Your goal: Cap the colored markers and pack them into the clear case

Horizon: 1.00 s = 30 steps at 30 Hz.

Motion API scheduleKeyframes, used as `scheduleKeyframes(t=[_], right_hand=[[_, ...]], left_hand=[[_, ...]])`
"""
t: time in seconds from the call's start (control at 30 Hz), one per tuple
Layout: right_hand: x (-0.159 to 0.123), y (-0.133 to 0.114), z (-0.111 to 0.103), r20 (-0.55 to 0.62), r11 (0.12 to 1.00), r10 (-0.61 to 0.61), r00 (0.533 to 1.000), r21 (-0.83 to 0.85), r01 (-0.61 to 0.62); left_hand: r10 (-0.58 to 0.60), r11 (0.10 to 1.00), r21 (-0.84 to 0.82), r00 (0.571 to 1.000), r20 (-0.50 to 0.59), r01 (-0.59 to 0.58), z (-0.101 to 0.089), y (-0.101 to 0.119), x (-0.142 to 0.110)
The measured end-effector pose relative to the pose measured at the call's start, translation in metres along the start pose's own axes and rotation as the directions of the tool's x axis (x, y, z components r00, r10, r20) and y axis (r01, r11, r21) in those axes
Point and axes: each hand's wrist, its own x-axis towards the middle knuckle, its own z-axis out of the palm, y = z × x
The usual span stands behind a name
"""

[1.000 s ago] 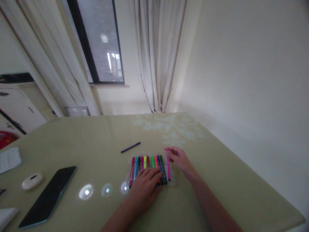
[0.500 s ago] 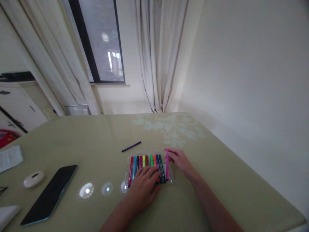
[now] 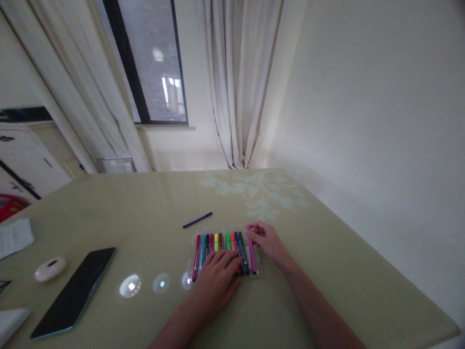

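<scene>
A clear plastic case (image 3: 259, 271) on the table holds a row of felt-tip markers in several colours, with a gap left of the bright green marker (image 3: 228, 240). Across the lower part of the row lies my left hand (image 3: 217, 277), fingers stretched out and resting on the markers. My right hand (image 3: 268, 242) pinches the top end of a pink marker (image 3: 251, 257) at the right side of the case. The pink marker leans slightly, its lower end inside the case. Behind the case, a dark purple marker (image 3: 197, 220) lies loose on the table.
On the left of the table (image 3: 145, 208) are a dark tablet or phone (image 3: 74, 293), a white rounded object (image 3: 51, 269), a paper (image 3: 16, 237) and a white object (image 3: 12, 321) at the edge. A wall (image 3: 381, 145) borders the right side.
The pink marker's upper end has tipped a little to the left, and its lower end has shifted slightly right. My right hand moved with it; my left hand stays in place.
</scene>
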Motion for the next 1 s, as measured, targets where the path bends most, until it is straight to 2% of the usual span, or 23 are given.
scheduleKeyframes(t=[0.37, 0.67, 0.87, 1.0], right_hand=[[-0.005, 0.0, 0.014, -0.102, 0.96, -0.102, 0.99, -0.272, 0.071], [-0.002, 0.001, 0.018, -0.04, 0.833, -0.204, 0.978, -0.532, 0.151], [-0.006, -0.005, 0.02, 0.016, 0.737, -0.241, 0.97, -0.647, 0.194], [-0.008, -0.008, 0.022, 0.03, 0.697, -0.23, 0.973, -0.693, 0.186]], left_hand=[[0.001, 1.0, 0.029, 1.0, -0.022, 0.0, 0.001, 0.002, -0.001], [0.008, 0.998, 0.068, 1.0, -0.026, -0.006, 0.004, 0.002, -0.001], [0.07, 0.972, 0.223, 0.998, 0.002, -0.068, 0.011, 0.008, -0.002], [0.08, 0.969, 0.231, 0.997, 0.021, -0.083, 0.014, 0.011, -0.003]])
